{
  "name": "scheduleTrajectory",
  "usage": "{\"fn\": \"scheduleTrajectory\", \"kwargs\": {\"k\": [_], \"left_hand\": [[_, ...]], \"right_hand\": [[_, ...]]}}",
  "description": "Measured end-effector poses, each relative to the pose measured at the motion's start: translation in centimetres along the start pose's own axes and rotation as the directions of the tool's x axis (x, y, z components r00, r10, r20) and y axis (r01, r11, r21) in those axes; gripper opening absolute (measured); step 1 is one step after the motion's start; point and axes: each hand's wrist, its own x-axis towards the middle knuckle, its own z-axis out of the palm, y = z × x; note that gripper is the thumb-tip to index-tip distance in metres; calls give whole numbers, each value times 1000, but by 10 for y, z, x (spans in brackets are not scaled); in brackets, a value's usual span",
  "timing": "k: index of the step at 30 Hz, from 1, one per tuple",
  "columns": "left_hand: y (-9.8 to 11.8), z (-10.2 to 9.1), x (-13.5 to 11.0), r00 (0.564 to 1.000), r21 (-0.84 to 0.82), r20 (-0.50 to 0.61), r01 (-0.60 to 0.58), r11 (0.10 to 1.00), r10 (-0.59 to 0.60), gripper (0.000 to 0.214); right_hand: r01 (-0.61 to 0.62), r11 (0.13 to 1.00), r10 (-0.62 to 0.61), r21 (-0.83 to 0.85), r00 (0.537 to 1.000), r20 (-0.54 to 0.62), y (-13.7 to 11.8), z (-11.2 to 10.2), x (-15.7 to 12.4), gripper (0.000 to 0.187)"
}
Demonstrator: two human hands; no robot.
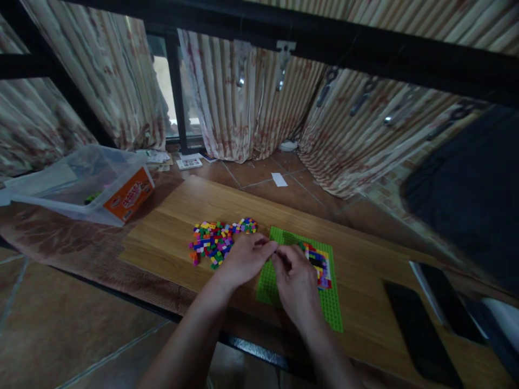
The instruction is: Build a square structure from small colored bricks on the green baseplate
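My left hand and my right hand meet fingertip to fingertip over the left part of a green studded baseplate. Both are closed in a pinch; whatever lies between the fingertips is too small and dark to name. On the baseplate, partly behind my right hand, stands a multicoloured arrangement of small bricks in red, yellow, purple and white. Just left of my left hand, a loose pile of small coloured bricks spreads over the wooden board.
A clear plastic bin with an orange label stands at the left. Two dark flat phone-like objects lie at the right end of the board. Dark cloth hangs at the right. A dark metal bar crosses above, before striped curtains.
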Motion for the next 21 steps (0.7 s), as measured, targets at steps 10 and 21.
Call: {"fn": "scheduleTrajectory", "kwargs": {"k": [10, 21], "left_hand": [[9, 13, 3, 985, -366, 93, 168, 915, -143, 13], [12, 35, 7, 989, -264, 124, 114, 958, -83, 9]], "right_hand": [[-138, 894, 153, 427, 988, -1, 14, -15, 2, 11], [-197, 795, 220, 573, 975, 30, 25, -34, -2, 8]]}}
